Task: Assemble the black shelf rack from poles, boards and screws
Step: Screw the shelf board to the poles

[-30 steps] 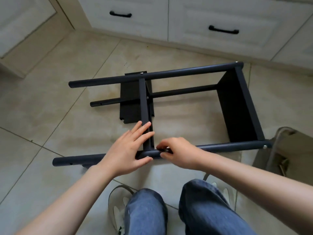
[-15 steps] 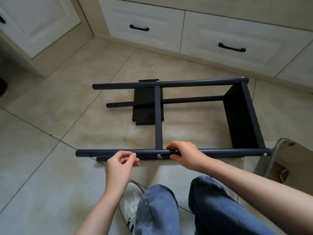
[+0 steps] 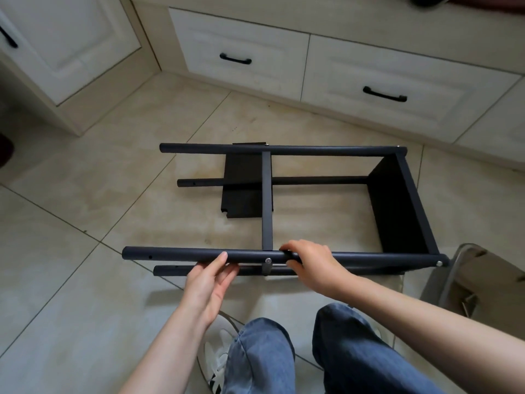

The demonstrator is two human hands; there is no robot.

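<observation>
- Since half a second ago, our left hand [image 3: 208, 282] has opened from a loose curl and risen to the near round black metal pole [image 3: 181, 255], fingertips touching its near side.
- Our right hand [image 3: 311, 264] still grasps that pole just right of the silver screw [image 3: 268, 260].
- The black shelf rack [image 3: 284, 211] lies sideways on the beige tile floor [image 3: 85, 223], both boards fitted.

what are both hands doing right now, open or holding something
Left hand: open, fingers fairly straight, fingertips touching the near top pole.
Right hand: closed in a grip around the same pole, beside the screw.
</observation>
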